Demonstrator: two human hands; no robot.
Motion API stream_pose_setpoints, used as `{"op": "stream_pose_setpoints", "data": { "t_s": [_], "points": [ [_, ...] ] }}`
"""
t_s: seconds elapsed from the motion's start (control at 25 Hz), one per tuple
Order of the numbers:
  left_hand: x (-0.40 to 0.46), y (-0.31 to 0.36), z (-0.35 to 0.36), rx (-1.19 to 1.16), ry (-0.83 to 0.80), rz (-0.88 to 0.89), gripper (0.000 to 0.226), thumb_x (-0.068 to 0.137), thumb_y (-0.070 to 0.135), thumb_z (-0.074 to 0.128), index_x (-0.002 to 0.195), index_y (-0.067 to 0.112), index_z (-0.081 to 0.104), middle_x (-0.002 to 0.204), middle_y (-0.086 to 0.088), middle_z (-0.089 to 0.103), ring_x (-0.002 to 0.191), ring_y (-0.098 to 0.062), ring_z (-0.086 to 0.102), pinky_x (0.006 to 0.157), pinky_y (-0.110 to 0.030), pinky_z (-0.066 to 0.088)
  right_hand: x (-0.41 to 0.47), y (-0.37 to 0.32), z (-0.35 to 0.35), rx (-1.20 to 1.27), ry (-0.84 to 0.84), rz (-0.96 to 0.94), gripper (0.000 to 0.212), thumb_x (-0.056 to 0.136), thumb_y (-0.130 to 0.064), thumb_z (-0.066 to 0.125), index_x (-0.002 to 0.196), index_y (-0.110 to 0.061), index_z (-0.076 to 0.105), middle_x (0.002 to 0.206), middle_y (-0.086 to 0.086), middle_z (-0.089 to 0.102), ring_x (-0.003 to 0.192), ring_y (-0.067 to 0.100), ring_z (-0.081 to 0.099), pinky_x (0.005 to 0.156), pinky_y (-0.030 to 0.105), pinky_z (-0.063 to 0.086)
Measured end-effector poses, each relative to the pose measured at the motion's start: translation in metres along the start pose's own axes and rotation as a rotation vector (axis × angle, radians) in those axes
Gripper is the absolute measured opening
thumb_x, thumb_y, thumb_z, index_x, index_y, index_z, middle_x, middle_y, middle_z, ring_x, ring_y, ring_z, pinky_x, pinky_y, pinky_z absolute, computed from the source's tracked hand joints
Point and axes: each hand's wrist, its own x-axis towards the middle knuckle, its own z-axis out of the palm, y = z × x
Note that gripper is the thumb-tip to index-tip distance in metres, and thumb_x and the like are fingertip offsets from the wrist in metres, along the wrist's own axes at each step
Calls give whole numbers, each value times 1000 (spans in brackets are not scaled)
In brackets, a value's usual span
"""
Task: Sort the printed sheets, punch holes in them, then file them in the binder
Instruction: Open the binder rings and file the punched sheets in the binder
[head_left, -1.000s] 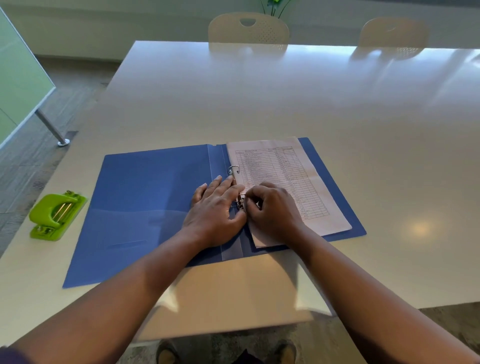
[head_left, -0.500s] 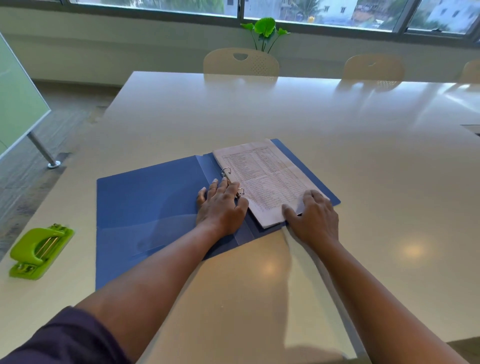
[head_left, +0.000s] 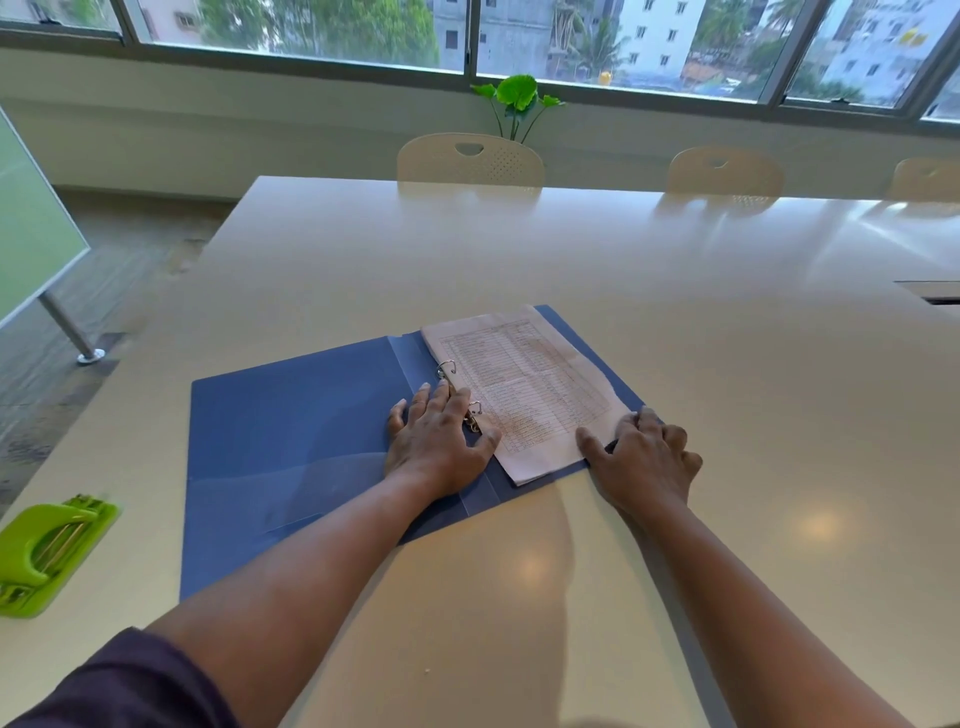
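Left grip (head_left: 436, 441) flat, open beside metal rings (head_left: 460, 395); right grip (head_left: 641, 457) pinching blue plastic binder (head_left: 291, 431) corner under printed sheets (head_left: 524, 389); fold cover over squarely.

A long, pale, glossy table (head_left: 675, 291) takes up most of the room. An open blue binder (head_left: 291, 431) lies flat on it near the front edge, a stack of printed sheets (head_left: 524, 384) resting on its right half. A green hole punch (head_left: 47, 551) sits well to the left of the binder, at the table's left edge.
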Motion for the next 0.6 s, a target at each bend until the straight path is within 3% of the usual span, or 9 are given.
{"op": "stream_pose_setpoints", "data": {
  "t_s": [0.12, 0.2, 0.28, 0.32, 0.44, 0.52, 0.6],
  "points": [
    [-1, 1, 0, 13, 12, 3, 79, 93, 73, 36, 159, 32, 25, 171, 1, 16, 158, -20, 4, 126, -48, 0, -5, -3, -1, 56, -50, -47, 70, 97, -66, 29, 153, -25, 40, 166, 7, 22, 148, 31, 15, 108, 52, 23],
    [0, 1, 0, 17, 18, 8, 79, 93, 73, 35, 159, 31, 25, 171, 1, 16, 158, -21, 5, 126, -48, 1, -6, -8, -5, 192, -18, -79, 60, 98, -57, 43, 153, -32, 38, 164, 6, 29, 151, 29, 14, 111, 52, 19],
    [0, 0, 0, 16, 20, 9, 78, 93, 73, 36, 159, 32, 25, 171, 1, 16, 158, -21, 5, 126, -48, 1, -6, -13, -7, 461, 82, -60, 60, 93, -43, 62, 148, -34, 41, 144, 2, 51, 139, 27, 36, 110, 52, 23],
    [-1, 0, 0, 15, 21, 11, 79, 93, 73, 36, 159, 32, 25, 171, 1, 16, 158, -21, 4, 126, -48, 1, -6, -16, -10, 639, 116, -24, 63, 89, -36, 70, 146, -33, 42, 127, -1, 58, 124, 24, 49, 107, 50, 30],
    [-1, -1, 0, 5, 23, 16, 80, 93, 73, 36, 159, 31, 25, 171, 0, 17, 159, -21, 5, 126, -48, 1, 2, -17, -23, 1236, 176, 129, 65, 87, -15, 78, 143, -19, 45, 88, -6, 60, 82, 15, 60, 80, 28, 51],
    [-1, -2, 1, 3, 34, 14, 80, 92, 74, 36, 159, 31, 26, 171, 0, 18, 159, -21, 5, 126, -48, 0, 11, -15, -34, 1477, 127, 221, 36, 93, -10, 72, 127, -9, 59, 86, 0, 66, 83, 22, 63, 66, 21, 50],
    [-1, -2, 1, -5, 39, 13, 81, 92, 75, 36, 159, 32, 26, 171, 0, 18, 158, -20, 6, 126, -48, 0, 16, -14, -40, 1501, 47, 211, 11, 97, -16, 68, 100, -5, 70, 80, 6, 63, 76, 26, 55, 55, 21, 46]
  ]
}}
